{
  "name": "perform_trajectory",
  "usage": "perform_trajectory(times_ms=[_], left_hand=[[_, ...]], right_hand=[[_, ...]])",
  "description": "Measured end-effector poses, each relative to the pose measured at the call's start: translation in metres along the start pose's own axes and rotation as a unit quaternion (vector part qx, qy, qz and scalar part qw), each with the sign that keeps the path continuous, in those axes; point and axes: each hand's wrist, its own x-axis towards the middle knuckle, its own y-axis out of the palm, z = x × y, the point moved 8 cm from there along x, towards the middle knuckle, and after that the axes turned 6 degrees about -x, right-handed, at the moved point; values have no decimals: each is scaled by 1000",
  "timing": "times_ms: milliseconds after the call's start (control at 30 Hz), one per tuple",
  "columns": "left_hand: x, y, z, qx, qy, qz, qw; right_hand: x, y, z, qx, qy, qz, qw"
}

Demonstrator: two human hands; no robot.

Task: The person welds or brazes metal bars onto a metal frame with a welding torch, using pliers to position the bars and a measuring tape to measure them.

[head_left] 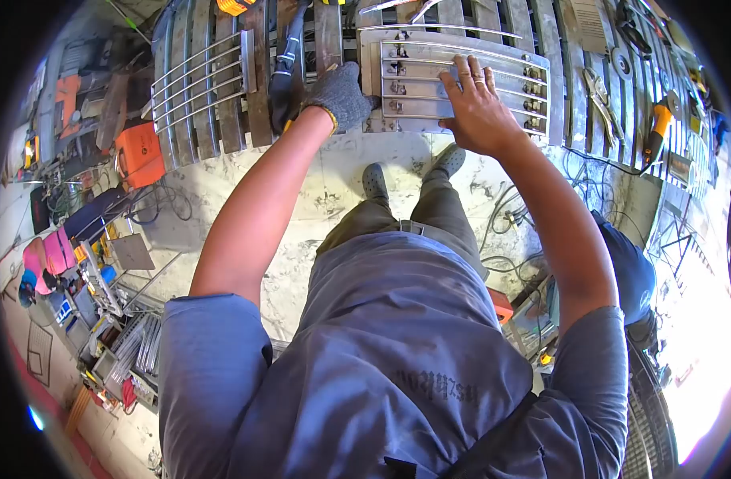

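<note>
Two rod grilles on a slatted bench (573,88): one under my right hand (484,108), the other (202,84) off to the left. Pliers (601,100) and an orange-bodied power tool (660,132) on the slats, right side. Pale, stained floor (325,180) below, loose cables (505,219) at right, orange case (140,156) at left, cluttered workshop around.

Near grille (465,84) lies flat at the bench's front edge, in front of me. Both arms reach forward, elbows bent. Right hand bare, palm down, fingers spread wide across the rods, not closed on anything. Left hand (341,97) in a grey knit glove, back of it up, beside the near grille's left edge, thumb side toward the plate; can't tell if it's gripping. Black strap-like item (284,72) just left of the glove.
</note>
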Motion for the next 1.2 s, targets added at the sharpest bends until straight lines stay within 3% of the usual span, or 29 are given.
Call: perform_trajectory(times_ms=[200,433,500,600,733,833,1033,1200], left_hand=[[3,8,3,-4,15,-21,1000],[-6,-6,-7,-54,-7,1,999],[-16,-27,-27,-28,11,-21,999],[-13,-47,-35,34,123,-54,990],[12,-50,-21,8,141,-13,990],[18,-48,-32,145,104,6,984],[18,-44,-34,26,81,24,996],[17,-41,-30,11,99,14,995]], right_hand=[[15,-13,2,-35,6,86,996],[19,-19,-5,-16,6,114,993],[18,-20,-8,2,-3,102,995],[16,-21,-12,29,-19,68,997],[18,-21,-7,27,-23,74,997],[24,-24,-3,20,-18,91,996],[28,-18,3,30,-11,88,996],[26,-14,5,41,22,68,997]])
